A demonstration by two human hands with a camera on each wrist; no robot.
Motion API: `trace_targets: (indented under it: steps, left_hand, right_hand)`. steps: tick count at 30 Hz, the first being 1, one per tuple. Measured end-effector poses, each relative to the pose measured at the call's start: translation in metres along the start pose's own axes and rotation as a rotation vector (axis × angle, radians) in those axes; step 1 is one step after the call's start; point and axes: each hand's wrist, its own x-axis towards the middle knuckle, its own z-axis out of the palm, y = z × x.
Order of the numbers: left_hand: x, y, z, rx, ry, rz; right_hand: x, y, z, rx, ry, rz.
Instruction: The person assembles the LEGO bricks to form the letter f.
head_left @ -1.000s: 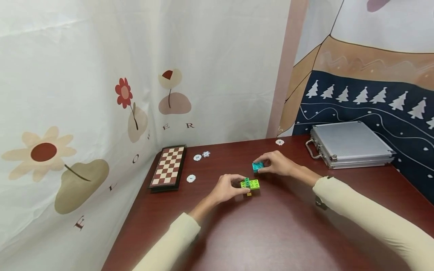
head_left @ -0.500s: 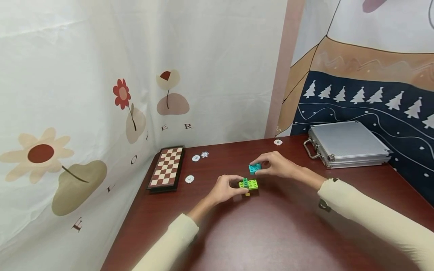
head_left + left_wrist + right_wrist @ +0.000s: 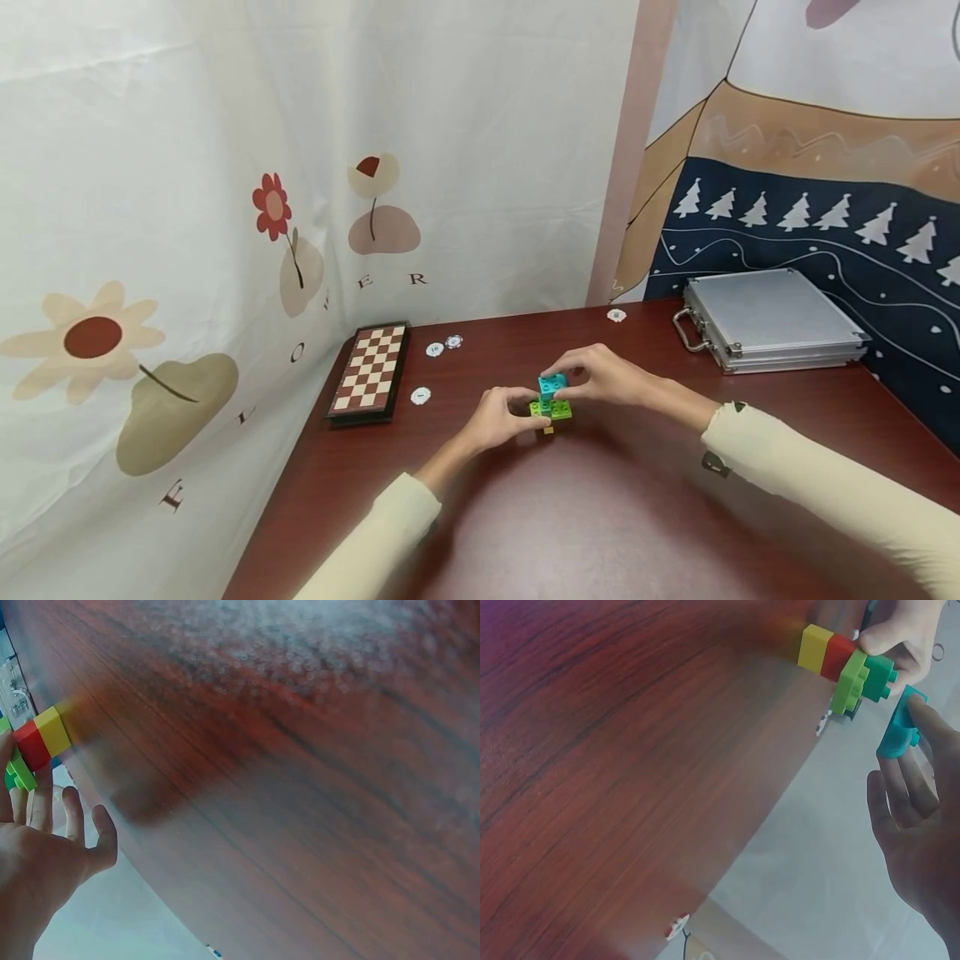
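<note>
My left hand (image 3: 498, 417) grips a small stack of toy building bricks on the table. In the right wrist view the stack runs from a yellow brick (image 3: 814, 648) through a red brick (image 3: 838, 658) and a lime green brick (image 3: 847, 686) to a green brick (image 3: 877, 677) on top. Between thumb and fingers, my right hand (image 3: 609, 377) pinches a teal brick (image 3: 552, 384) just above the stack. The right wrist view shows a narrow gap between the teal brick and the green studs. Fingers partly hide the stack in the head view.
A chessboard (image 3: 371, 367) lies at the table's left edge. Several poker chips are scattered, one chip (image 3: 421, 396) left of the stack and another chip (image 3: 617, 315) at the back. A silver case (image 3: 776, 317) sits at the back right, against the printed curtain (image 3: 487, 167).
My right hand has lifted the teal brick and brought it left and nearer, over the stack. The left hand has stayed in place with its grip on the stack.
</note>
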Motion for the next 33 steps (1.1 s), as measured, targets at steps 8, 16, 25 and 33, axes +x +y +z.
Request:
trace_targets:
  steps: [8, 16, 25, 33]
  left_hand:
    - [0.0, 0.0, 0.001, 0.0, 0.0, -0.005]
    - [0.001, 0.0, 0.001, -0.004, -0.007, 0.003]
    - [0.001, 0.0, 0.0, 0.003, -0.004, 0.005]
    - [0.002, -0.002, 0.001, 0.006, 0.003, 0.005]
  right_hand:
    - [-0.002, -0.002, 0.006, 0.002, -0.022, 0.001]
    - [-0.003, -0.004, 0.008, -0.006, -0.051, 0.01]
    - [-0.004, -0.005, 0.009, -0.011, -0.054, 0.019]
    - [-0.005, -0.004, 0.012, -0.008, -0.037, 0.031]
